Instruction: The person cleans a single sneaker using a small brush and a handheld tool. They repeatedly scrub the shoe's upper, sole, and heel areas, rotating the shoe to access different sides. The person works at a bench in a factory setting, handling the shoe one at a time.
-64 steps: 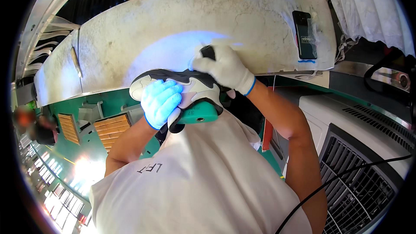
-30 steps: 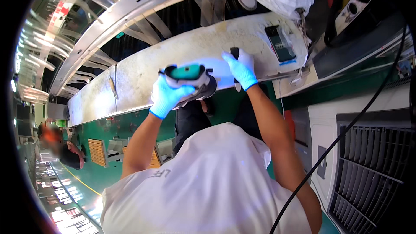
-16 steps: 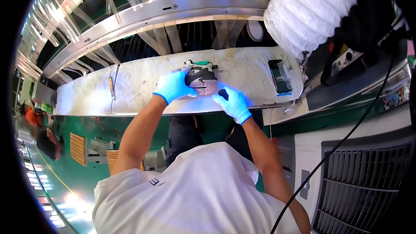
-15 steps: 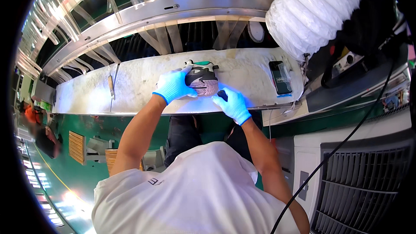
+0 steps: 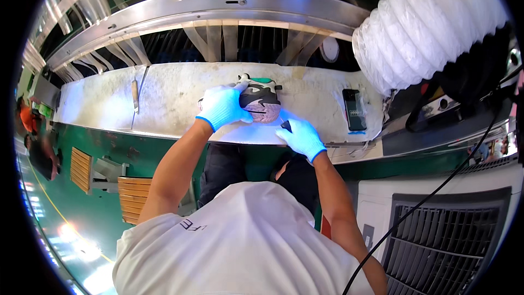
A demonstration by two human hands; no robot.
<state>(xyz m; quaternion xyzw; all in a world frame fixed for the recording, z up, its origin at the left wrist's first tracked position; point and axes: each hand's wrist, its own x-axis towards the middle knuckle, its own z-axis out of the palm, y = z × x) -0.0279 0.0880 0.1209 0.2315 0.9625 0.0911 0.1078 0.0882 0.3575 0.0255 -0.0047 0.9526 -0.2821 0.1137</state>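
Note:
A grey, black and pinkish shoe point(image 5: 263, 110) with a green patch lies on the pale worktop, near its middle. My left hand point(image 5: 222, 105), in a white glove that glows blue, is closed on the shoe's left side. Just right of the shoe and a little nearer to me, my gloved right hand point(image 5: 303, 137) grips a small black object point(image 5: 286, 125). Most of that object is hidden in the fingers, so its kind cannot be made out. It is apart from the shoe. Bluish light falls on both gloves and the worktop around them.
A wooden-handled tool point(image 5: 135, 96) lies on the worktop point(image 5: 180, 84) at left, a dark phone point(image 5: 355, 110) at right. Clear strips hang from the metal rail point(image 5: 273, 8) behind. A white ribbed duct point(image 5: 420, 33) looms at upper right; a black cable point(image 5: 420, 207) crosses the right side.
The whole view has shifted slightly. My right hand with the black object has drawn a little away from the shoe, toward me. My left hand stays on the shoe.

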